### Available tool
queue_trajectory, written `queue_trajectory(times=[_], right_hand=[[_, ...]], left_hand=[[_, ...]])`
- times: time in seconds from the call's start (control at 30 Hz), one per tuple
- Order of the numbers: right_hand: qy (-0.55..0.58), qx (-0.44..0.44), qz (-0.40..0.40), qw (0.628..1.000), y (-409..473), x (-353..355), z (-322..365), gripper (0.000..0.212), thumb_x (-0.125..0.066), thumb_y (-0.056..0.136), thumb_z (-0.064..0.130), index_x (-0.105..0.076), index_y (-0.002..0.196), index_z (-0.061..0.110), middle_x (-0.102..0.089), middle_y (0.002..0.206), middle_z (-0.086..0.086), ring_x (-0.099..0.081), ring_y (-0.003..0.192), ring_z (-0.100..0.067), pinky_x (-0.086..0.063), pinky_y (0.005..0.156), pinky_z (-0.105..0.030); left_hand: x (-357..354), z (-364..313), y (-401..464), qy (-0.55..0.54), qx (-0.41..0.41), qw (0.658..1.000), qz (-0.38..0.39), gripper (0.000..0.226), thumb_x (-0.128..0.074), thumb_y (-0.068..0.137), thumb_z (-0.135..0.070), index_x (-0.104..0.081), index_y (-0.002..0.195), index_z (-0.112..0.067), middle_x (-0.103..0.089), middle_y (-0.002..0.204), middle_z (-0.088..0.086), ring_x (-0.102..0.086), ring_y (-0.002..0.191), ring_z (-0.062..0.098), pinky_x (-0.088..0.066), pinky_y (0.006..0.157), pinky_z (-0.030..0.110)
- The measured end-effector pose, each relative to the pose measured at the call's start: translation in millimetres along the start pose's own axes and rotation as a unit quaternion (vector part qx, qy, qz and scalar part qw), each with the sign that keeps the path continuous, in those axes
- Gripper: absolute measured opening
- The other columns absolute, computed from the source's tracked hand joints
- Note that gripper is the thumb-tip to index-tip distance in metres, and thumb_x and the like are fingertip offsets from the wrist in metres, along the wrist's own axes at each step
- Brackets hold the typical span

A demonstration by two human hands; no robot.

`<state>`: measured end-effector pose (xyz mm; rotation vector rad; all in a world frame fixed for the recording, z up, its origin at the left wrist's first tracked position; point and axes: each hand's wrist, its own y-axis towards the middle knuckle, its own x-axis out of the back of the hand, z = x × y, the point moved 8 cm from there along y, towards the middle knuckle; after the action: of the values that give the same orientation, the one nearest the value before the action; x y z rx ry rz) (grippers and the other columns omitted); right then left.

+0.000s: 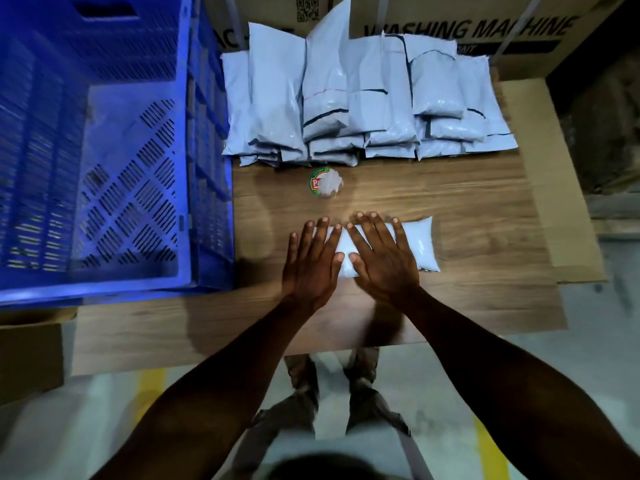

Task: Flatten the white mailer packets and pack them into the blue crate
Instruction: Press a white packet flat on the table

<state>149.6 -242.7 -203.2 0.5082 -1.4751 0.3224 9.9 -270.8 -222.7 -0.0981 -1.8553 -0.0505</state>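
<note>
Both hands (313,261) (382,259) press flat on packet (420,242).

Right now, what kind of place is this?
Probably a warehouse packing station: a pile of white mailer packets on a wooden table, a blue crate beside it, and a washing machine carton behind.
</note>
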Motion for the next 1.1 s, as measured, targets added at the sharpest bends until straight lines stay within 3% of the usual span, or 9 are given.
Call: queue_trajectory(times=[0.3, 0.47, 0.67, 0.83, 1.1], right_hand=[[0.019, 0.0, -0.001, 1.0, 0, -4, 0, 0.06, -0.041, 0.102, 0.039, -0.041, 0.156, 0.014, -0.034, 0.165, -0.009, -0.025, 0.155, -0.029, -0.014, 0.125, -0.057], [0.053, -0.007, 0.043, 0.998, 1, -3, -1, 0.061, -0.029, 0.105, 0.043, -0.03, 0.161, 0.017, -0.023, 0.169, -0.011, -0.02, 0.157, -0.029, -0.008, 0.127, -0.056], [0.074, -0.073, 0.009, 0.995, -10, 27, -50, 0.063, -0.03, 0.105, 0.041, -0.026, 0.162, 0.016, -0.019, 0.17, -0.013, -0.015, 0.157, -0.031, -0.001, 0.126, -0.05], [0.081, -0.09, 0.042, 0.992, -12, 8, -79, 0.063, -0.026, 0.105, 0.042, -0.027, 0.161, 0.014, -0.019, 0.169, -0.013, -0.016, 0.157, -0.033, -0.012, 0.125, -0.059], [0.111, -0.093, 0.024, 0.989, -18, -7, -81, 0.06, -0.03, 0.105, 0.038, -0.035, 0.158, 0.009, -0.028, 0.166, -0.017, -0.023, 0.155, -0.036, -0.019, 0.124, -0.059]], left_hand=[[-2, 1, 1, 0.009, 0.001, 1.0, 0.01, 0.056, -0.018, 0.107, -0.044, -0.023, 0.161, -0.027, -0.018, 0.169, 0.001, -0.011, 0.156, 0.025, -0.011, 0.125, 0.052], [3, 0, 2, 0.02, -0.006, 1.0, 0.022, 0.057, -0.018, 0.106, -0.044, -0.019, 0.161, -0.027, -0.018, 0.168, 0.002, -0.013, 0.155, 0.027, -0.011, 0.124, 0.053], [26, -20, 14, 0.016, 0.013, 1.0, 0.008, 0.058, -0.016, 0.104, -0.045, -0.022, 0.16, -0.028, -0.022, 0.167, 0.005, -0.017, 0.153, 0.033, -0.013, 0.122, 0.059], [6, -70, 38, 0.002, -0.005, 1.0, 0.0, 0.057, -0.017, 0.105, -0.046, -0.028, 0.158, -0.029, -0.027, 0.166, 0.006, -0.017, 0.154, 0.033, -0.011, 0.122, 0.059], [-9, -73, 39, 0.046, -0.003, 0.998, -0.045, 0.053, -0.025, 0.107, -0.043, -0.028, 0.159, -0.03, -0.026, 0.166, 0.005, -0.016, 0.155, 0.031, -0.01, 0.123, 0.059]])
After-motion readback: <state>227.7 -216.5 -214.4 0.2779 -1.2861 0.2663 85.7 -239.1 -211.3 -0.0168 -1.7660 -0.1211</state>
